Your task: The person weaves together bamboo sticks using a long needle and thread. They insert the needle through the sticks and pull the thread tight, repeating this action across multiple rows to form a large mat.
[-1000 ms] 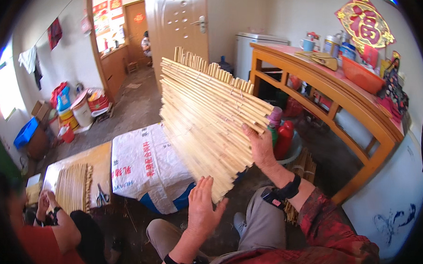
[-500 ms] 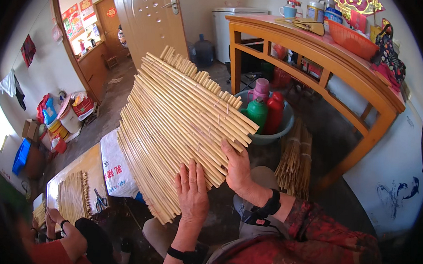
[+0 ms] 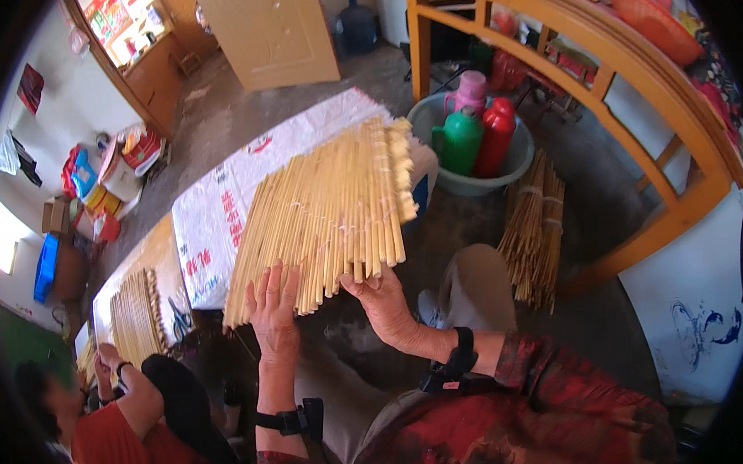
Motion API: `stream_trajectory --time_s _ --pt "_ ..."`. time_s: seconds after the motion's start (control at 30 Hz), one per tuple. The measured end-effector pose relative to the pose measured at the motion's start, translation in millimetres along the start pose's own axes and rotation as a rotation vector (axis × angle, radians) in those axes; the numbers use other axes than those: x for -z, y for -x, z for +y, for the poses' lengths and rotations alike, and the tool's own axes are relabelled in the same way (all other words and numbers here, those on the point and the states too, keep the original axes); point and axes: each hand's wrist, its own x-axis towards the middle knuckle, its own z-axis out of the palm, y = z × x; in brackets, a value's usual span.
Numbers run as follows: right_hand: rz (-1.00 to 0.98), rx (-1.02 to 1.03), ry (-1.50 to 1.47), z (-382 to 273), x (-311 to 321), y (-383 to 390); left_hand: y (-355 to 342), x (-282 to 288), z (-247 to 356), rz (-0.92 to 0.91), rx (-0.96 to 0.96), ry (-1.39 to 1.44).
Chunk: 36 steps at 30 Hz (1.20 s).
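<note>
A mat of tied bamboo sticks (image 3: 314, 209) lies slanting over a white printed sack (image 3: 206, 225) on a low surface in front of me. My left hand (image 3: 274, 319) rests on the mat's near edge, fingers outstretched and slightly apart. My right hand (image 3: 385, 311) grips the same edge further right, thumb at the stick ends, its other fingers partly hidden. Layered, uneven stick ends show along the mat's far right side.
At lower left a co-worker (image 3: 114, 420) handles sticks beside another mat (image 3: 131, 321) and scissors (image 3: 177, 321). A basin (image 3: 436, 177) with thermoses stands right of the sacks, near stick bundles (image 3: 524, 239), an orange wooden table (image 3: 601, 93) and a white panel (image 3: 680, 279).
The mat has tipped from raised and upright down onto the white sack, both my hands moving with it toward the left. The view has swung further downward.
</note>
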Motion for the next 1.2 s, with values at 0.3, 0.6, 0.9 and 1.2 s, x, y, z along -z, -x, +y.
stream_trajectory --time_s 0.3,0.6,0.9,1.2 --pt "-0.430 -0.389 0.427 35 54 44 56 30 33 -0.245 0.055 -0.005" --pt "-0.484 -0.294 0.419 26 21 47 40 57 66 -0.078 -0.066 0.104" --pt "-0.360 -0.425 0.186 14 -11 40 -3 56 34 -0.034 -0.324 0.113" --pt "-0.334 0.061 0.767 -45 9 27 -29 68 29 0.155 -0.120 0.210"
